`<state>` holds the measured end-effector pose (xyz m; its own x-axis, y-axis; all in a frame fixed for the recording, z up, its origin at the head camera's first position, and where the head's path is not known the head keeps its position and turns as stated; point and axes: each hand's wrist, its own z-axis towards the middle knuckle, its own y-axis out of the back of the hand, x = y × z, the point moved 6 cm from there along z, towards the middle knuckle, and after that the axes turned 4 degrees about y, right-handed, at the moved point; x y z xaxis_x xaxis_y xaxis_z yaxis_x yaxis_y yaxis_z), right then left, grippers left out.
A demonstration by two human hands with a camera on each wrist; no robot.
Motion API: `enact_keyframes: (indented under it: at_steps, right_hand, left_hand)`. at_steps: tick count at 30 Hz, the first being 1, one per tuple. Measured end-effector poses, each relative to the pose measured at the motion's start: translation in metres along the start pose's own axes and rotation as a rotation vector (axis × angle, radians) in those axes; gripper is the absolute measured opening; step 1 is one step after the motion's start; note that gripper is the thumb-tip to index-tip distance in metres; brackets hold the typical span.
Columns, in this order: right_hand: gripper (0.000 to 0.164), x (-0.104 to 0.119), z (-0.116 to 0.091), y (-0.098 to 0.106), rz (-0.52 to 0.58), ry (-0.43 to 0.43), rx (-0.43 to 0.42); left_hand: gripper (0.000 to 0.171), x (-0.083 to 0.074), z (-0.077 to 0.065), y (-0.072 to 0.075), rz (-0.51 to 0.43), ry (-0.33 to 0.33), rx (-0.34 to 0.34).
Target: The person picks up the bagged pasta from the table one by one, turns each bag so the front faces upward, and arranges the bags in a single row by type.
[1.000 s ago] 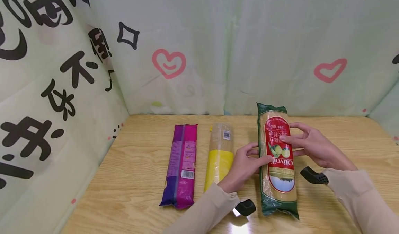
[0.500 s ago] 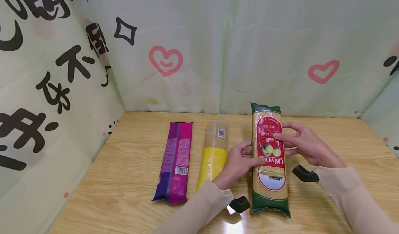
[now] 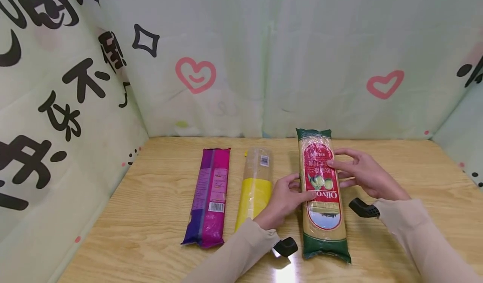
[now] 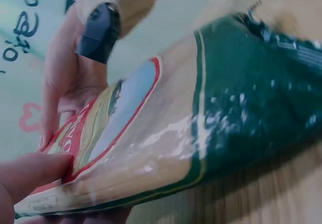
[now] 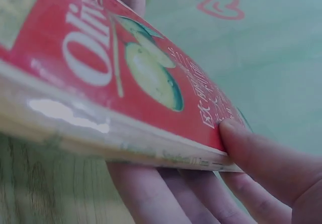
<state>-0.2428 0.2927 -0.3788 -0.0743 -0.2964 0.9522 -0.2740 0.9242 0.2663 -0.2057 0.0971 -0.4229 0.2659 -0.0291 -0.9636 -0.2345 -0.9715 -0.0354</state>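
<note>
Between both hands is a long packet of spaghetti [image 3: 323, 228] with green ends and a red label, its print upside down in the head view. My left hand [image 3: 284, 199] grips its left edge, thumb on the label and fingers underneath. On the opposite edge my right hand [image 3: 367, 175] pinches it higher up, thumb on top. The right wrist view shows the right fingers [image 5: 146, 194] under the packet [image 5: 151, 128]. In the left wrist view the packet's green end [image 4: 251, 93] is tilted above the wooden surface.
A yellow and clear packet [image 3: 254, 195] lies left of the held one, partly hidden by the left hand. Further left lies a purple and pink packet [image 3: 209, 195]. The wooden table [image 3: 143, 216] is bordered by printed curtains [image 3: 313, 56] at the back and sides.
The scene shifts slightly left in the head view. Both hands keep their hold on the spaghetti packet, which has tilted slightly and moved a little left in the picture.
</note>
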Motion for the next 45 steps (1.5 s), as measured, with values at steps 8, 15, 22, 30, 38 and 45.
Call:
enact_keyframes:
  at_steps: [8, 15, 22, 30, 38, 45]
  right_hand:
    - [0.065, -0.003, 0.004, -0.003, -0.02, -0.002, 0.01]
    - [0.068, -0.008, 0.01, -0.002, -0.06, -0.027, 0.013]
    - [0.067, -0.013, 0.016, -0.002, -0.066, -0.037, 0.012]
    - [0.067, -0.021, 0.022, 0.0, -0.07, -0.08, 0.029]
    - [0.069, -0.023, 0.023, 0.002, -0.145, -0.108, 0.021]
    - [0.068, -0.025, 0.017, -0.001, -0.209, -0.138, 0.04]
  left_hand:
    - [0.04, -0.001, 0.001, 0.002, 0.075, -0.012, -0.033]
    - [0.049, -0.002, 0.004, 0.001, 0.159, -0.021, -0.064]
    - [0.05, -0.007, 0.005, -0.001, 0.253, -0.066, -0.055]
    - [0.036, -0.005, 0.009, -0.005, 0.276, -0.05, -0.045]
    - [0.033, -0.003, 0.011, -0.01, 0.265, -0.035, -0.039]
    - [0.045, 0.005, 0.008, -0.009, 0.203, 0.031, -0.025]
